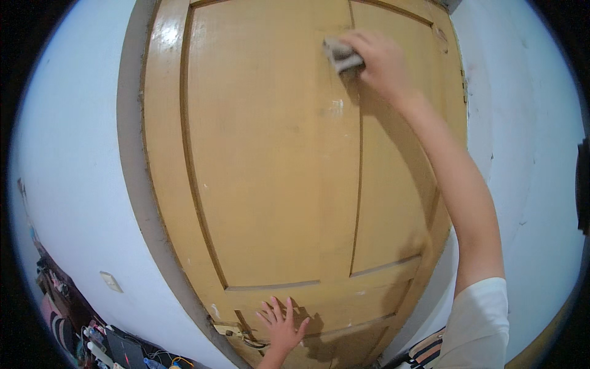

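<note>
A wooden door [270, 154] with raised panel edges fills most of the head view. My right hand [382, 64] is lifted high on it, fingers closed round a folded grey cloth [342, 56] that lies against the door's upper middle. My right arm stretches up from the lower right and casts a shadow on the wood. Low on the door, my left hand [283, 323] rests with its fingers spread, holding nothing. Just left of it is a door handle [253, 343] with a metal lock plate [228, 331].
A grey-brown door frame [136, 141] borders the door's left side. White walls stand on both sides, with a light switch [111, 281] on the left one. Assorted items and cables [132, 350] crowd the lower left. Hinges [464, 86] show at the right edge.
</note>
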Motion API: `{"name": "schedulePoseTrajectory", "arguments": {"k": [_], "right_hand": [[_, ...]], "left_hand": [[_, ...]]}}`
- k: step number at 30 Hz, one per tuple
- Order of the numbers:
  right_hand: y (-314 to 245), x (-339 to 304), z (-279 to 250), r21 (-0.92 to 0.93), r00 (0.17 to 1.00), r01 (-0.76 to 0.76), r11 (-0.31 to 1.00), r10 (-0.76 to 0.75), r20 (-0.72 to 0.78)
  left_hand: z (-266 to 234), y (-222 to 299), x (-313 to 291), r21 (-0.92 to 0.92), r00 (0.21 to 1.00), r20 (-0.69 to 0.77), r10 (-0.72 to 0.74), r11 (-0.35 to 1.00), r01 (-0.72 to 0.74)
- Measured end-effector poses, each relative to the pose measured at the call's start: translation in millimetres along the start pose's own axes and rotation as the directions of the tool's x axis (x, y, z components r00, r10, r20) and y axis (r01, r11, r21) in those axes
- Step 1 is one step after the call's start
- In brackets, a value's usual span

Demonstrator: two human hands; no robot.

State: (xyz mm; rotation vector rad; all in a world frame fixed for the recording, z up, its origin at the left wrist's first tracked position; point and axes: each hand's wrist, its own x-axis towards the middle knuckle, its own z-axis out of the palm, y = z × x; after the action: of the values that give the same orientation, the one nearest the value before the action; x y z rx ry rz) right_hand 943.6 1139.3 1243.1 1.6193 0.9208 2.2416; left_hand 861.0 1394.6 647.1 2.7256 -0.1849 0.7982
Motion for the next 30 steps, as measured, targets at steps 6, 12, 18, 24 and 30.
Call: {"name": "schedulePoseTrajectory", "arguments": {"k": [6, 12, 18, 24, 30], "right_hand": [[-12.2, 63.4, 1.9, 0.096, 0.996, -0.058, 0.994, 0.064, -0.059], [-15.1, 46.1, 12.4, 0.116, 1.0, 0.015, 0.993, -0.015, -0.006], [-30.6, -10.1, 9.7, 0.128, 0.985, 0.172, 0.977, -0.174, 0.008], [-51.0, -58.1, 3.8, 0.101, 0.951, 0.307, 0.946, -0.302, -0.064], [-29.6, -40.8, 3.3, 0.136, 0.955, 0.295, 0.946, -0.296, -0.015]], "left_hand": [[-1.2, 0.7, 0.6, -0.02, 0.999, 0.046, -0.008, 1.0, 0.009], [4.1, 0.7, 3.9, -0.021, 0.998, 0.055, -0.012, 1.0, 0.013], [5.1, -5.3, 2.7, 0.016, 0.999, 0.04, -0.008, 1.0, 0.007], [-1.9, -1.1, 3.3, 0.082, 0.998, 0.06, -0.01, 0.997, 0.005], [-3.3, 2.1, 5.4, -0.023, 0.999, 0.029, -0.014, 1.0, 0.015]]}}
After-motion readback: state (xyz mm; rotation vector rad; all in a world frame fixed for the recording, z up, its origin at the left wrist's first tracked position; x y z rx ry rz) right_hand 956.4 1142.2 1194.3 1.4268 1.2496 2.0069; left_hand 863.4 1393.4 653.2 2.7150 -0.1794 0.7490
